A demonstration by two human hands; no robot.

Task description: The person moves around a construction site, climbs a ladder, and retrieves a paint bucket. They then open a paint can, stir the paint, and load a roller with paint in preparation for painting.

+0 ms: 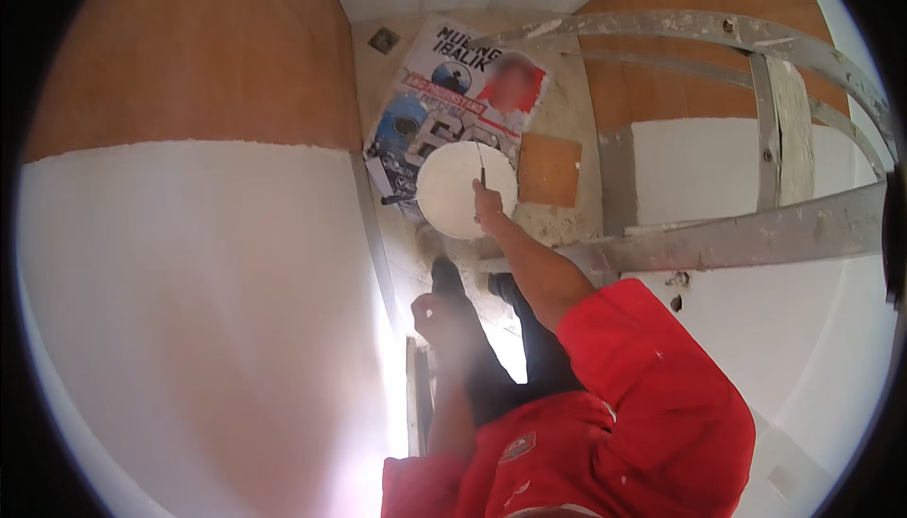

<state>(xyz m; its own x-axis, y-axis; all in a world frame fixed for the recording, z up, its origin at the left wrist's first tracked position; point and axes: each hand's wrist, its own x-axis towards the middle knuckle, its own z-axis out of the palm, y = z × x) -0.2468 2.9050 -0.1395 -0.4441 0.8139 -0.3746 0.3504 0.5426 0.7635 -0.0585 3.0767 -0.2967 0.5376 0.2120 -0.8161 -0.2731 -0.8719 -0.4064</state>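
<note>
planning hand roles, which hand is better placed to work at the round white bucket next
Probably the right hand: it holds a thin tool at the bucket, while the left hand is farther off

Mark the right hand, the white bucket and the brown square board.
Right hand [487,206], head view: middle of hand.
White bucket [430,164], head view: upper left rim.
Brown square board [550,171], head view: middle of face.

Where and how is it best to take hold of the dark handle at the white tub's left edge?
Probably by the outer end of the dark handle, coming from the left with the left hand: it sticks out leftward from the white tub, while the right hand is over the tub's right side.
</note>
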